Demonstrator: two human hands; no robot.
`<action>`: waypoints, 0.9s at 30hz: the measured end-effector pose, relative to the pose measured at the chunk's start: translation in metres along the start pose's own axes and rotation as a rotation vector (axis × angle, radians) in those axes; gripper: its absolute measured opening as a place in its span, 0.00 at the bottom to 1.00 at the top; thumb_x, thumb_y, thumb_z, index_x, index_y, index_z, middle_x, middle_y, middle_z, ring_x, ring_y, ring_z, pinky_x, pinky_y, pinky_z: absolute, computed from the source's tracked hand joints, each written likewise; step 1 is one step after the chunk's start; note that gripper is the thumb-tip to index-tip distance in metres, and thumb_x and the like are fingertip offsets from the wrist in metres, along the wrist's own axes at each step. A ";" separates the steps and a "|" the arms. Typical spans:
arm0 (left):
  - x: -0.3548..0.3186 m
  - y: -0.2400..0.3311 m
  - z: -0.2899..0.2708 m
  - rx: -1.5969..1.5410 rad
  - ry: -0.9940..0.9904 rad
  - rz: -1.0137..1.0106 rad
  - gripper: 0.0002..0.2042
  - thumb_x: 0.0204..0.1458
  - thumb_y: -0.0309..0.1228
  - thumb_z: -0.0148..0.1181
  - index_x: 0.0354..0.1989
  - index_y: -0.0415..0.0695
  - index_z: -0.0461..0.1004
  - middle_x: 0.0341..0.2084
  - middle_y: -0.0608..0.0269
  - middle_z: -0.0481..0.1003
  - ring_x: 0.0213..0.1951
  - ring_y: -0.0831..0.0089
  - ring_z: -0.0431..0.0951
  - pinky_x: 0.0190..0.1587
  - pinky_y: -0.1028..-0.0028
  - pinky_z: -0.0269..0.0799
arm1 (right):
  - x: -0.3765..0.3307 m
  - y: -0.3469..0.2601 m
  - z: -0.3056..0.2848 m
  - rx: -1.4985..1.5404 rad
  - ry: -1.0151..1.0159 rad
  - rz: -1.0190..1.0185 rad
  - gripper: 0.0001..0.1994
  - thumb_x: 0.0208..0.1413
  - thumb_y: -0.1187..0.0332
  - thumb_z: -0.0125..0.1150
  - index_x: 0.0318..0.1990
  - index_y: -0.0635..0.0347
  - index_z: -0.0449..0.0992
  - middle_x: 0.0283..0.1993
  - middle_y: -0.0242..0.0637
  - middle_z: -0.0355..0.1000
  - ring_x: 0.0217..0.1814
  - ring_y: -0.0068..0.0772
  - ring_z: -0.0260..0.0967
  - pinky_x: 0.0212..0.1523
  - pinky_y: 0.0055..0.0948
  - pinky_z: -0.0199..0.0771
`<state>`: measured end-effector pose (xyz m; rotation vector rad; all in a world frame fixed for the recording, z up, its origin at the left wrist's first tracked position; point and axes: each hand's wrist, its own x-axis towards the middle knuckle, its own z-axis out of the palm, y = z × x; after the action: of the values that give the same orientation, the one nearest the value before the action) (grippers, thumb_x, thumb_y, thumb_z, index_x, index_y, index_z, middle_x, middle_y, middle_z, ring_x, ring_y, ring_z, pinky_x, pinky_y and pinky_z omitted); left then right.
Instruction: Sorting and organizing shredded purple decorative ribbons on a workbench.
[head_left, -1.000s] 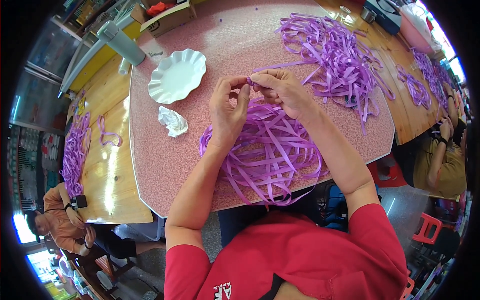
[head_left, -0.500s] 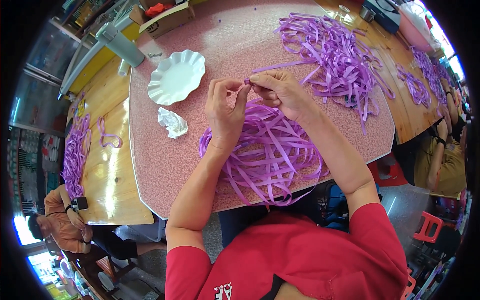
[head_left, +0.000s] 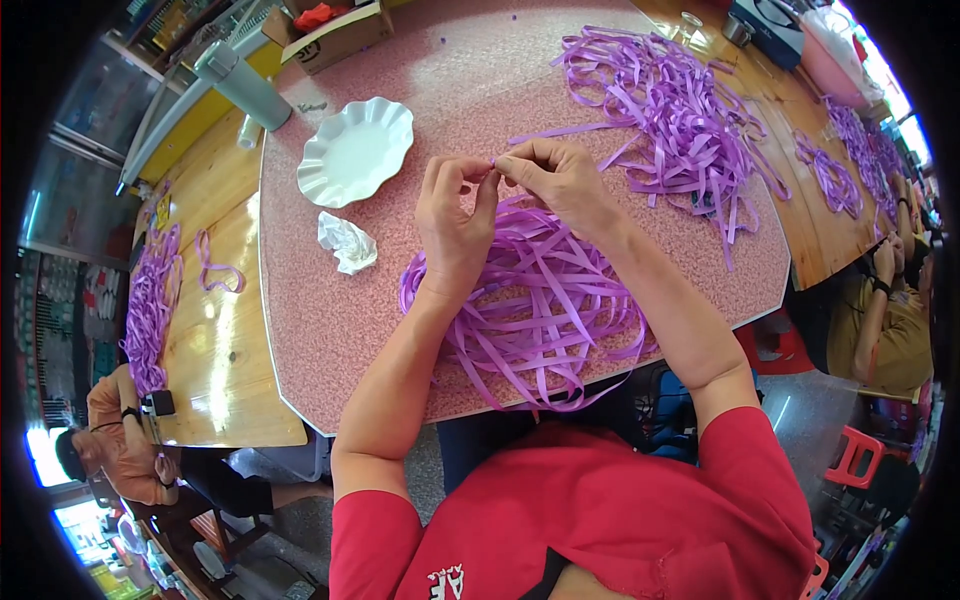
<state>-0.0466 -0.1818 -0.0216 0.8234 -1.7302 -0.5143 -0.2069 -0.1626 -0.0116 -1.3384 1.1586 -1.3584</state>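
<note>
My left hand (head_left: 455,215) and my right hand (head_left: 555,180) meet fingertip to fingertip over the pink table. Both pinch a small bit of purple ribbon, mostly hidden by the fingers. Below my wrists lies a loose heap of purple ribbon (head_left: 545,320), part of it hanging over the near table edge. A second, larger ribbon pile (head_left: 675,120) sits to the far right, with one strand reaching left toward my right hand.
Left of my hands are a white scalloped plate (head_left: 355,155) and a crumpled tissue (head_left: 347,243). Behind them stand a grey-green bottle (head_left: 243,88) and a cardboard box (head_left: 340,38). People sit at wooden side tables left and right, near more purple ribbon (head_left: 152,305).
My fingertips have drawn closer together, and the purple bit between them shows less. Both hands stay in nearly the same place. The ribbon heaps look unchanged.
</note>
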 end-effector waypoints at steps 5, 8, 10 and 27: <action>-0.002 -0.002 0.004 -0.192 0.017 -0.081 0.07 0.51 0.19 0.65 0.36 0.38 0.73 0.31 0.60 0.76 0.33 0.74 0.77 0.38 0.75 0.73 | 0.000 -0.004 -0.008 0.311 -0.068 0.214 0.09 0.59 0.65 0.65 0.37 0.63 0.81 0.25 0.24 0.70 0.20 0.09 0.58 0.17 0.14 0.53; -0.003 -0.001 0.007 -0.368 0.030 -0.242 0.06 0.52 0.20 0.64 0.38 0.37 0.75 0.32 0.60 0.78 0.34 0.76 0.78 0.40 0.76 0.74 | 0.001 -0.003 -0.007 0.288 -0.054 0.211 0.09 0.58 0.65 0.65 0.37 0.62 0.81 0.25 0.24 0.70 0.20 0.09 0.58 0.17 0.13 0.53; -0.002 -0.005 0.008 -0.370 0.006 -0.220 0.06 0.53 0.20 0.64 0.39 0.37 0.75 0.32 0.60 0.79 0.34 0.76 0.78 0.40 0.76 0.74 | 0.000 -0.005 -0.005 0.230 -0.028 0.190 0.09 0.58 0.65 0.65 0.36 0.62 0.81 0.25 0.24 0.71 0.19 0.09 0.58 0.17 0.13 0.53; -0.002 -0.004 0.002 -0.372 -0.048 -0.341 0.06 0.59 0.26 0.61 0.39 0.35 0.75 0.30 0.61 0.79 0.34 0.78 0.78 0.39 0.79 0.74 | 0.000 -0.008 -0.009 -0.155 -0.091 -0.080 0.10 0.58 0.72 0.62 0.44 0.67 0.79 0.35 0.29 0.75 0.33 0.12 0.67 0.31 0.16 0.67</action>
<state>-0.0470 -0.1830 -0.0270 0.8406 -1.4771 -1.0574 -0.2160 -0.1605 -0.0039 -1.5560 1.1787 -1.2710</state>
